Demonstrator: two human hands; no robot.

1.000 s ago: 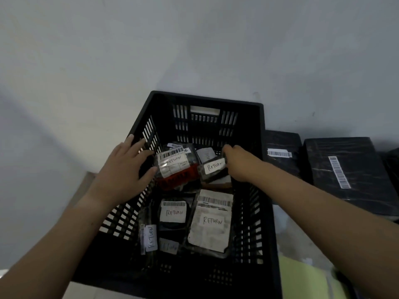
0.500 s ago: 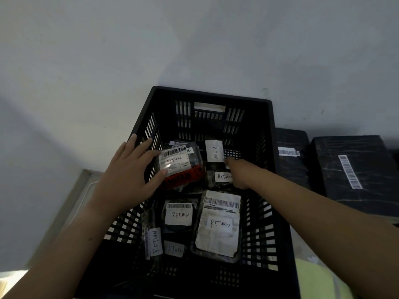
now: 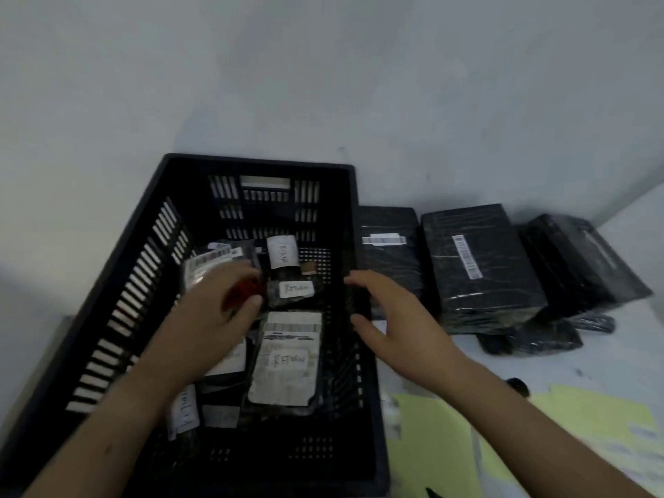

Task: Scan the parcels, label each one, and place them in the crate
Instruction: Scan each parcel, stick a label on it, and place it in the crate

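Note flat parcels [image 3: 287,364] marked RETURN already lying in the black crate [image 3: 258,161]: judge this part done. Observe left hand [image 3: 212,328] grip curled on the red parcel [image 3: 244,287] inside the crate; right hand [image 3: 391,325] grip apart, empty, over the right wall. Count three wrapped black boxes [image 3: 478,271] beyond on the desk [image 3: 625,339], barcoded, apparently unlabelled: treat as remaining.

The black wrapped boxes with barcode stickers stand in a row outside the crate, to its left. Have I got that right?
Not quite. The head view shows the black wrapped boxes standing in a row outside the crate, but to its right, not its left.
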